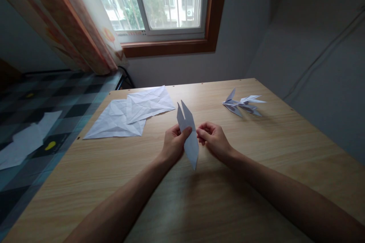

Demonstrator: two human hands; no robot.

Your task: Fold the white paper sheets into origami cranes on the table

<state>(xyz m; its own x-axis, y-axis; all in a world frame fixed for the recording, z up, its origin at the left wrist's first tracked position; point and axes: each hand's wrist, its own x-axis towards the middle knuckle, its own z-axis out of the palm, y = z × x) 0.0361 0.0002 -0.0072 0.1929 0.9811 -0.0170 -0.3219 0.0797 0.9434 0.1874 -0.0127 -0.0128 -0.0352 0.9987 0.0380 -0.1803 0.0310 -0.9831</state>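
A white folded paper (191,144), long and narrow with a split, two-pointed top and a pointed lower end, is held tilted above the table. My left hand (174,142) is closed on its left side, thumb flat across the front and fingers behind. At its right edge my right hand (213,136) is closed in a pinch, thumb and curled fingers against the edge. How much paper lies between those right fingertips is hard to see.
Two creased paper sheets (119,119) overlap at the table's back left. Folded paper pieces with pointed ends (236,103) lie at the back right. Left of the wooden table (273,152), more white paper (28,140) rests on a checked cloth (17,193). A window (171,3) is behind.
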